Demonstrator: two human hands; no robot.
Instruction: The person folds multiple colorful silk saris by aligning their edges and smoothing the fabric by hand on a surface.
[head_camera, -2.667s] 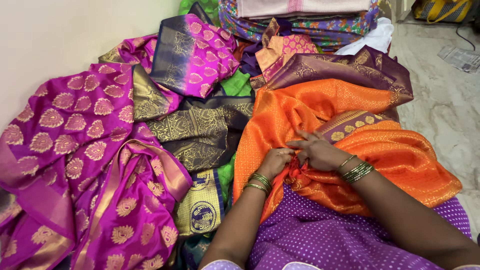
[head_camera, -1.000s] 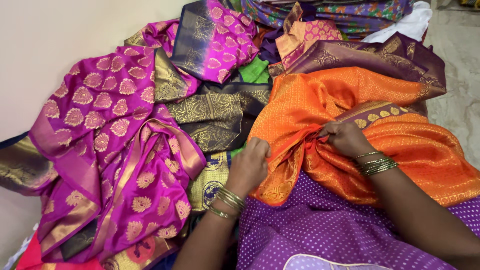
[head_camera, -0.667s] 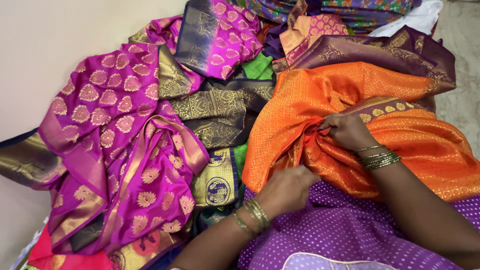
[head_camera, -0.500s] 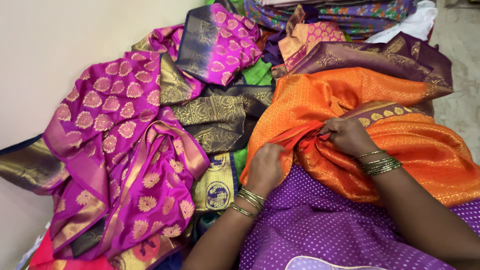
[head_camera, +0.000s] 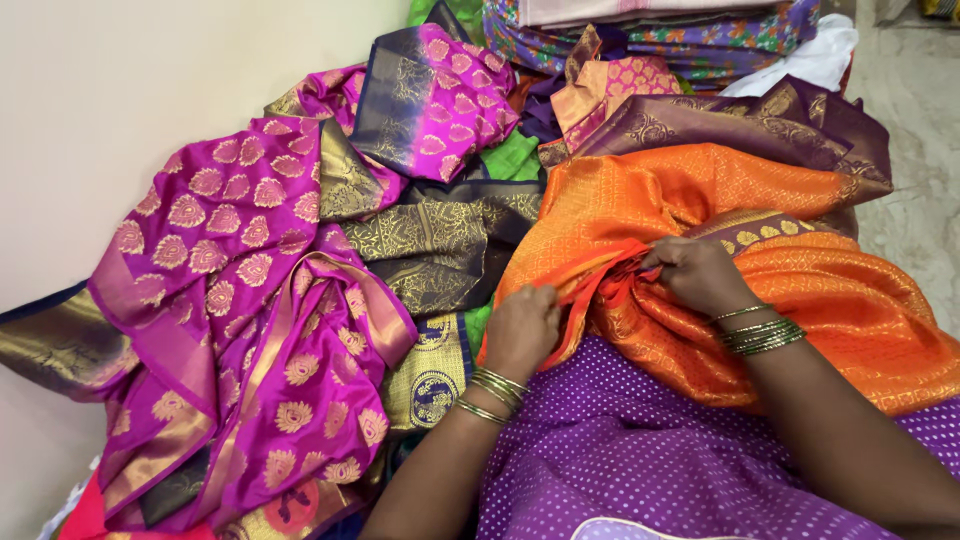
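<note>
Left hand (head_camera: 522, 330) has moved back onto the orange cloth (head_camera: 700, 200), pinching its edge just beside the right hand (head_camera: 695, 275), which stays gripping that fold.

We're looking at a pale marble floor (head_camera: 915, 190) showing bare along the right edge. A heap of silk saris (head_camera: 440, 240) is lying on it against the wall, with a folded stack (head_camera: 660, 25) sitting at the far end.
</note>
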